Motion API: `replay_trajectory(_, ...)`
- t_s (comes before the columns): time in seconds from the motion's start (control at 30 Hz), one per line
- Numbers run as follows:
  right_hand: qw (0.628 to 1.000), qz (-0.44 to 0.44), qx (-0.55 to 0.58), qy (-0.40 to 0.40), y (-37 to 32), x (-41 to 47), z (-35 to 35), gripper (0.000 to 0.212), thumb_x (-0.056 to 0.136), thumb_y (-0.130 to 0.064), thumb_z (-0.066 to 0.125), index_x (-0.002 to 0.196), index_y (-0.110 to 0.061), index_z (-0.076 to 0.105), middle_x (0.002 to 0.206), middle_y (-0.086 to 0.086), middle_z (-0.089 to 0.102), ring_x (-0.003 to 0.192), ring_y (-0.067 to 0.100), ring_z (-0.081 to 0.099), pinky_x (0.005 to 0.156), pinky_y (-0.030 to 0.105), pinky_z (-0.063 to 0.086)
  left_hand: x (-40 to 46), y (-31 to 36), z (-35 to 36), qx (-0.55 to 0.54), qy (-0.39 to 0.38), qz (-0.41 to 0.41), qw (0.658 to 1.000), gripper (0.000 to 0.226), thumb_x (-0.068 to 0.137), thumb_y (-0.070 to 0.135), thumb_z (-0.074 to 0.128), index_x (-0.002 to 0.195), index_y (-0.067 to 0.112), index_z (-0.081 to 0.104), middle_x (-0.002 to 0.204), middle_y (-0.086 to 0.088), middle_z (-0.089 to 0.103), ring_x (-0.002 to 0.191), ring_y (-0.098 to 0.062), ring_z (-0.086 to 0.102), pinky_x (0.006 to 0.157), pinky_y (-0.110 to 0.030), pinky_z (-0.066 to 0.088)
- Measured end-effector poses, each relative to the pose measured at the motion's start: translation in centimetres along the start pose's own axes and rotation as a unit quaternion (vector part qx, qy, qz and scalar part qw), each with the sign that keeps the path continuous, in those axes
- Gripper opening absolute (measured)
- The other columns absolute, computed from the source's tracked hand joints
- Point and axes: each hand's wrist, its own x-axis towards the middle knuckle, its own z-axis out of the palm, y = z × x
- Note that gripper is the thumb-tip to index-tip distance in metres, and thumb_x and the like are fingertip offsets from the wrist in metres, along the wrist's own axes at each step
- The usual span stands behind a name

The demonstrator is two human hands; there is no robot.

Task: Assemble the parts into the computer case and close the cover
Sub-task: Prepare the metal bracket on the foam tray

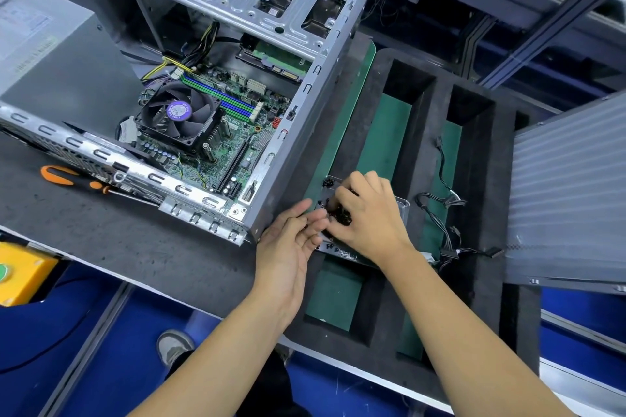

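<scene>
An open computer case (298,118) lies on its side on the dark bench, its motherboard (237,132) and CPU fan (176,112) showing. To its right, a clear plastic box (401,210) of small black screws (328,183) sits in a black foam tray (420,85). My right hand (366,213) reaches into the box with curled fingers, pinching black screws. Beside it, my left hand (291,240) is held palm up with straight fingers at the box's left edge. The grey ribbed side cover (569,193) leans at the right.
An orange-handled screwdriver (67,176) lies left of the case front. Black cables (447,206) trail across the foam tray's green compartments. A yellow box (23,274) sits at the bench's lower left. A shoe on the blue floor (174,345) shows below the bench edge.
</scene>
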Motion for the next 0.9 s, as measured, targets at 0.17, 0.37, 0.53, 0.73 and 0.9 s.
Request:
replay_trajectory(0.17,0.998,0.053,0.017,0.008,0.7,-0.6,-0.6,0.023,0.069,-0.038,0.072,0.079,-0.024,0.059,0.089,-0.010,0.045,0.086,0.015,0.038,0.089,0.027,0.025,-0.1,0.0,0.0,-0.007,0.002,0.005,1.000,0.024,0.101,0.001,0.050,0.116,0.006,0.068,0.106,-0.016,0.076,0.087,-0.015,0.072,0.074,-0.020,0.058)
replay_trajectory(0.37,0.999,0.043,0.015,0.007,0.2,-0.3,-0.7,0.026,0.066,-0.038,0.073,0.080,-0.022,0.058,0.087,-0.013,0.038,0.083,0.011,0.028,0.090,0.030,0.030,-0.1,-0.1,-0.1,-0.003,-0.004,0.011,1.000,0.025,0.102,0.002,0.049,0.120,0.007,0.066,0.108,-0.015,0.075,0.092,-0.016,0.072,0.076,-0.021,0.058)
replay_trajectory(0.53,1.000,0.030,0.005,0.007,0.3,-0.5,-1.0,0.029,0.066,-0.037,0.074,0.081,-0.021,0.055,0.086,-0.007,0.045,0.080,0.017,0.036,0.089,0.033,0.033,-0.1,-0.1,-0.2,0.002,-0.006,0.008,1.000,0.026,0.102,0.003,0.049,0.122,0.007,0.066,0.110,-0.014,0.075,0.093,-0.015,0.072,0.076,-0.020,0.057)
replay_trajectory(0.73,0.997,0.069,-0.007,-0.034,1.1,-1.0,-2.1,0.028,0.069,-0.041,0.064,0.088,-0.022,0.062,0.089,-0.008,0.050,0.085,0.019,0.044,0.093,0.039,0.037,-0.1,-0.2,-0.2,0.002,-0.008,0.009,1.000,0.026,0.102,0.003,0.050,0.122,0.008,0.066,0.110,-0.014,0.075,0.095,-0.016,0.073,0.076,-0.021,0.058)
replay_trajectory(0.9,0.996,0.077,0.020,-0.027,0.8,-1.1,-2.1,0.024,0.070,-0.037,0.064,0.089,-0.023,0.062,0.089,-0.009,0.049,0.087,0.018,0.043,0.094,0.036,0.034,0.0,-0.2,-0.1,0.000,-0.007,0.009,1.000,0.026,0.102,0.003,0.049,0.122,0.007,0.065,0.109,-0.014,0.076,0.099,-0.018,0.073,0.077,-0.020,0.058)
